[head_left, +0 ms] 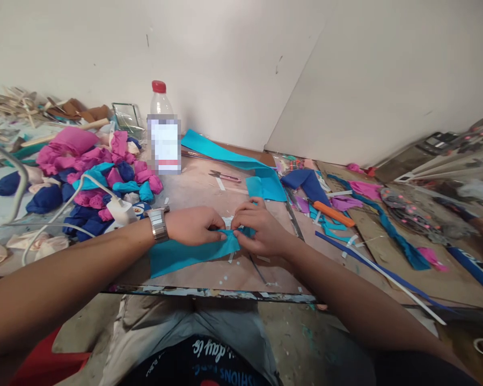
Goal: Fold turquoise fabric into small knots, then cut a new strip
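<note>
A flat turquoise fabric strip [185,256] lies near the table's front edge, its upper edge bunched between my hands. My left hand [195,225], with a metal watch at the wrist, pinches the strip between thumb and forefinger. Close beside it, thumb tips almost touching, my right hand [260,228] pinches the gathered right part of the same strip. Beyond my right hand a longer turquoise ribbon [233,155] runs from the bottle and folds over at its near end. Small thread snips [225,177] lie on the table behind my hands.
Pink, navy and turquoise fabric bundles [84,166] heap at left, with a white plug [121,210] and cable before them. A red-capped bottle [159,107] stands behind. An orange-handled cutter [333,213], scraps and a white stick [398,284] lie at right.
</note>
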Motion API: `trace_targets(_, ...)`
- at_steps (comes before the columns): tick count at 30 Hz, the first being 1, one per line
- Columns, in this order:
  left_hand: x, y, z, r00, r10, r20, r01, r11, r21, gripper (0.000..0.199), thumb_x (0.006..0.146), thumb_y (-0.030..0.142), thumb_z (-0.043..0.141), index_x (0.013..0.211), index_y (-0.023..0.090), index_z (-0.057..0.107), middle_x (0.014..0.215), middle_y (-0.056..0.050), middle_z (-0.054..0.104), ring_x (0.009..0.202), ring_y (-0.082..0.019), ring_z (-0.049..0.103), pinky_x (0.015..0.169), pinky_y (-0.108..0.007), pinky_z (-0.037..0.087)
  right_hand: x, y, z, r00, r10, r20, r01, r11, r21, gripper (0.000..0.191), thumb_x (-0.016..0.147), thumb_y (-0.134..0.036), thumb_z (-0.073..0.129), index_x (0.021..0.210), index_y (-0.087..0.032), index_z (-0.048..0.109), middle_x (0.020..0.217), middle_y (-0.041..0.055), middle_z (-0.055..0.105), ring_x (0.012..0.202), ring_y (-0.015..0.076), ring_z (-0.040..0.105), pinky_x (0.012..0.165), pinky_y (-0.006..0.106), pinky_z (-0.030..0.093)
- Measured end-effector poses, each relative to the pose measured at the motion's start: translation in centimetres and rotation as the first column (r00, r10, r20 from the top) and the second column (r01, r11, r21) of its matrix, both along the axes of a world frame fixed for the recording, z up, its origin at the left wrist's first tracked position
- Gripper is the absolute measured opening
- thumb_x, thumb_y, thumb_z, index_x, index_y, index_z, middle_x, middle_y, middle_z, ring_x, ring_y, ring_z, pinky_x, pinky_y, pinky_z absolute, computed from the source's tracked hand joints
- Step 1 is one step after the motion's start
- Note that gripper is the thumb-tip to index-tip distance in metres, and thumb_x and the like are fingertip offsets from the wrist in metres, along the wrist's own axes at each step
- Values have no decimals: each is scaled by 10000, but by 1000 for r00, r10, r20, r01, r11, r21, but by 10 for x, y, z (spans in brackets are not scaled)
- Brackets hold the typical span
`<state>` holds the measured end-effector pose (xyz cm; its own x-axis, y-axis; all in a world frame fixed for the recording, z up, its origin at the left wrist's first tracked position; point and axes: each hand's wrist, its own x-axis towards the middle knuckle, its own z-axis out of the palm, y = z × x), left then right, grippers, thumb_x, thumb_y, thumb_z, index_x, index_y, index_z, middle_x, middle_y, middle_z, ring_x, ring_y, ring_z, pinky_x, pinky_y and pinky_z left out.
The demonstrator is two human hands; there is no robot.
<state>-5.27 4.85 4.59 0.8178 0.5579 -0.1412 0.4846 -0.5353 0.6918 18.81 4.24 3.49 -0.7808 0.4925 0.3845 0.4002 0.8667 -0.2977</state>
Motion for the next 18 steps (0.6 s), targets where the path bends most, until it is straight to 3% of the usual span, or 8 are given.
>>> trace_targets(7, 0, 2, -1, 1000, -3, 1, 3, 1000, 23, 374, 964, 399, 516, 666, 177, 469, 608, 42, 372, 585, -111, 310, 569, -297, 214, 0, 0, 0, 1000, -4, 5, 3, 1000, 7, 115, 901, -206, 591, 813, -218, 665, 805, 37, 745, 915, 229, 657, 941, 460, 301)
trace_targets(13, 2, -1, 0, 1000, 19, 18, -20, 1000, 17, 413, 972, 435, 510, 651, 181, 457, 574, 50, 334, 556, -105, 272, 561, -304, 200, 0, -1, 0, 999, 9, -33, -11, 998, -54, 122, 944, -281, 601, 928, -217, 705, 861, 29, 760, 897, 217, 673, 958, 450, 308)
trace_targets(18, 3, -1, -3, 998, 46, 39, -46, 999, 10, 406, 934, 439, 550, 636, 188, 436, 558, 53, 316, 536, -103, 263, 544, -302, 188, -2, -2, -2, 997, -29, -67, 28, 1000, -6, 86, 932, -263, 658, 871, -223, 705, 816, 16, 761, 825, 192, 675, 981, 448, 327)
